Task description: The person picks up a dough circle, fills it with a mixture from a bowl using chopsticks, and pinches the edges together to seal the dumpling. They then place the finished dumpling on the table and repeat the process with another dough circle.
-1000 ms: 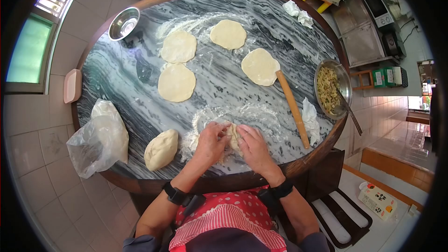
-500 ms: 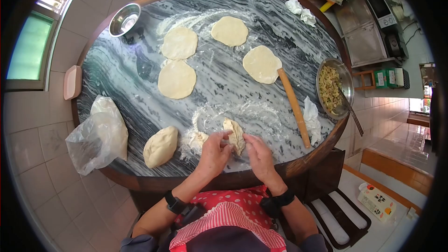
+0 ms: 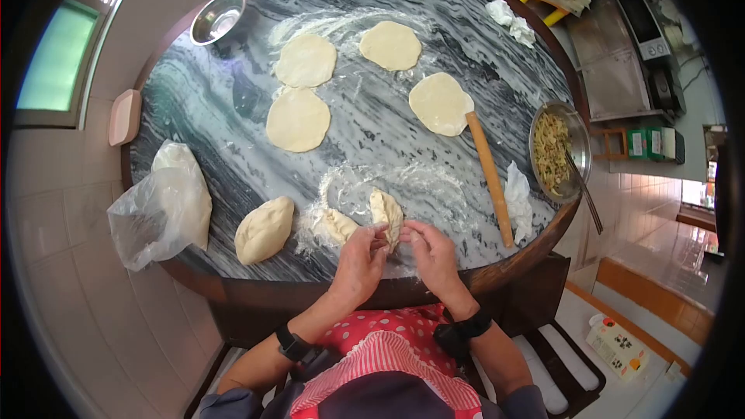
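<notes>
A long folded dough dumpling [image 3: 386, 211] with a pleated seam lies on floury marble near the table's front edge. My left hand [image 3: 362, 262] has its fingers closed at the near end of it, on the left side. From the right, my right hand [image 3: 434, 261] pinches at the same end with thumb and forefinger; the exact grip is partly hidden. A smaller dough piece [image 3: 339, 226] rests in flour just beyond my left hand. Further left sits a large lump of dough [image 3: 265, 231].
Several flat dough rounds [image 3: 298, 119] lie across the marble table [image 3: 233, 147]. A rolling pin [image 3: 490, 178] touches one round at the right, beside crumpled tissue [image 3: 518, 203] and a bowl of filling [image 3: 553, 151] with chopsticks. At left are a plastic bag [image 3: 167, 209] and a metal bowl [image 3: 218, 19].
Both hands have shifted toward the near end of the dumpling, uncovering more of it and of the small dough piece. The camera view has tilted slightly.
</notes>
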Action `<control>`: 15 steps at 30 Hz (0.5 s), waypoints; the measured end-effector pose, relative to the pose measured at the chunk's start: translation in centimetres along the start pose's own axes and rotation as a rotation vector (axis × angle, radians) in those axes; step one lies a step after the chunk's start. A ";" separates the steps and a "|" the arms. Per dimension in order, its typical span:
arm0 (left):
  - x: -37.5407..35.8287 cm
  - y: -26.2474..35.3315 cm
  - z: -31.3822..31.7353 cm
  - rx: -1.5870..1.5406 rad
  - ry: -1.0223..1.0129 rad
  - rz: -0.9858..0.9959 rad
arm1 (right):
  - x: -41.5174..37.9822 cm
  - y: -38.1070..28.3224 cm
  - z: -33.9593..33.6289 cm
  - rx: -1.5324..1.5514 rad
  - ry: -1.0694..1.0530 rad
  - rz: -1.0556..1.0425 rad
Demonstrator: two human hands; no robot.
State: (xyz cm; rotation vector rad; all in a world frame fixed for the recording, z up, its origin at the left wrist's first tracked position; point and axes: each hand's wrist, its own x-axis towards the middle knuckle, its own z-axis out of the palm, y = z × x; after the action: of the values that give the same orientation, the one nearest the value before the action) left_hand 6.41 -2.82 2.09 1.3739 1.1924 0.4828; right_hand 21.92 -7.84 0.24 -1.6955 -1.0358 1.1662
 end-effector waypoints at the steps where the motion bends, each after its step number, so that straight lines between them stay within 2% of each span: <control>1: -0.1 0.2 0.0 0.002 0.016 0.000 | 0.2 0.4 -0.1 0.079 0.029 0.027; 3: -0.3 0.4 0.6 0.013 0.078 -0.030 | 0.5 0.5 -0.5 0.159 0.045 0.052; 5: -0.2 0.5 1.3 0.021 0.161 -0.076 | 1.1 0.4 -1.0 0.040 -0.077 0.085; 9: -0.5 -0.6 3.0 0.117 0.333 -0.160 | 2.4 0.5 -1.5 0.019 -0.175 0.068; 13: -0.7 -0.9 4.4 0.113 0.466 -0.160 | 3.8 1.5 -1.8 -0.013 -0.279 0.006; 15: -0.6 -1.2 5.0 0.156 0.502 -0.097 | 4.3 1.5 -1.9 -0.027 -0.306 -0.019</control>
State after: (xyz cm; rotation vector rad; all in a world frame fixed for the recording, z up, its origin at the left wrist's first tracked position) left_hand 9.98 -6.01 0.12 1.3583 1.7269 0.7029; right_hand 24.98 -4.64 -1.96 -1.5538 -1.2536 1.4358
